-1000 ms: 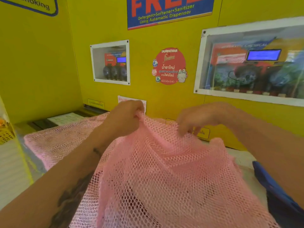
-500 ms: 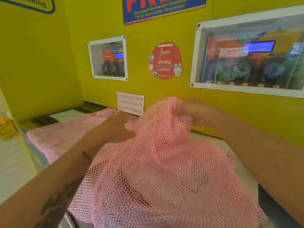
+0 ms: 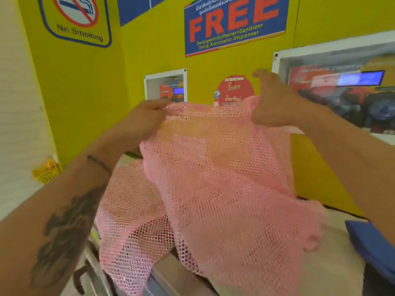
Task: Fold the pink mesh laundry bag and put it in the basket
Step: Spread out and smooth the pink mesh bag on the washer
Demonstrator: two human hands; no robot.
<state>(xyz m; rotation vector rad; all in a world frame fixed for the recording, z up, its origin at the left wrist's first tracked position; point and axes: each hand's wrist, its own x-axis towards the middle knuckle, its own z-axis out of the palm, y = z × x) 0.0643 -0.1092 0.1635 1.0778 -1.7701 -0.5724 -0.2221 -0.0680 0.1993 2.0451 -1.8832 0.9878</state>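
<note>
Head view: the pink open-weave mesh laundry bag (image 3: 224, 178) hangs lifted above the surface (image 3: 333, 272), light and limp, likely best held along its top edge. The left hand (image 3: 145, 118) and right hand (image 3: 273, 103) each pinch a top corner, arms raised, apart.

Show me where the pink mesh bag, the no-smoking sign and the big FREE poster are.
pink mesh bag (image 3: 224, 178), head view, middle of the netting held up by both hands.
no-smoking sign (image 3: 74, 18), head view, on the crossed-out cigarette symbol.
FREE poster (image 3: 233, 22), head view, on the red letters.
</note>
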